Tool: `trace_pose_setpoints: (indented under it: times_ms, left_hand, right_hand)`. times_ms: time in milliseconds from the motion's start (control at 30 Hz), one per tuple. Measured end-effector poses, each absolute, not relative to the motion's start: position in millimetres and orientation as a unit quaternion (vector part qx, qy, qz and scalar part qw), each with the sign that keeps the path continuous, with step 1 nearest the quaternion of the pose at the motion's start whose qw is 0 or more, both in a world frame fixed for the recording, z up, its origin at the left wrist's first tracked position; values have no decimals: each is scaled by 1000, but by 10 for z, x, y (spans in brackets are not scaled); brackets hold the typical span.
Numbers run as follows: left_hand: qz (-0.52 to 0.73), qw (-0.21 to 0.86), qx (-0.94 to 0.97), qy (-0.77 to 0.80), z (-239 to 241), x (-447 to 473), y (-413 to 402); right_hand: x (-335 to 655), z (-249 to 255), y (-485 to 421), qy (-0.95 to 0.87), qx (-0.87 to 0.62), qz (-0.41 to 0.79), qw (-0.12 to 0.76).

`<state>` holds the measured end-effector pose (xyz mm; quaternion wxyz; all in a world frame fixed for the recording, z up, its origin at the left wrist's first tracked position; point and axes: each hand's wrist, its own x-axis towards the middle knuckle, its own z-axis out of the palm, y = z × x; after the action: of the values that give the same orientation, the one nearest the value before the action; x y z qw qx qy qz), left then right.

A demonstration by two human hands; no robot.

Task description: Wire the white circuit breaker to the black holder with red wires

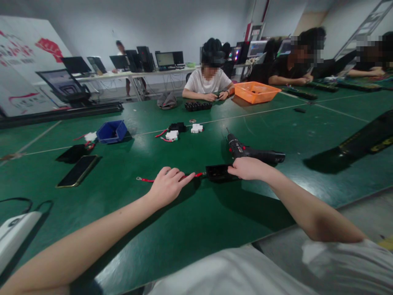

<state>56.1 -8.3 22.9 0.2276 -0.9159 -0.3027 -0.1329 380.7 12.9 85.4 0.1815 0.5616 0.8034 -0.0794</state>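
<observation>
My left hand point(167, 185) is closed over a red cable point(147, 180), its index finger pointing along the cable. A metal ring terminal shows at the cable's left end; the other end reaches the edge of a black open-topped box point(216, 175). With closed fingers, my right hand point(250, 168) grips the right side of this box, its fingertips partly at the rim. What lies inside the box is too dark to make out. Just behind my right hand lies a black cordless drill point(254, 154), its bit pointing away from me.
A phone point(78, 171), a black pouch-like piece point(72, 153) and a blue bin point(112, 132) are on the left. White breakers point(172, 135) lie mid-table. An orange basket point(256, 93) stands near a person point(208, 82) opposite. A dark cylindrical object point(365, 135) is at right.
</observation>
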Motion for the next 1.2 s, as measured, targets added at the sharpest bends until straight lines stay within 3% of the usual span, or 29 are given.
trace_pose_setpoints:
  times_ms: [500, 800, 1200]
  left_hand:
    - [-132, 214, -918, -307, 204, 559, -80]
    - [-114, 216, -920, -306, 225, 560, -87]
    - [-140, 247, -908, -308, 241, 577, -137]
  right_hand:
    - [3726, 719, 140, 822, 537, -113, 150]
    - [3695, 656, 95, 803, 584, -103, 61]
    - [3732, 671, 138, 795, 599, -96, 20]
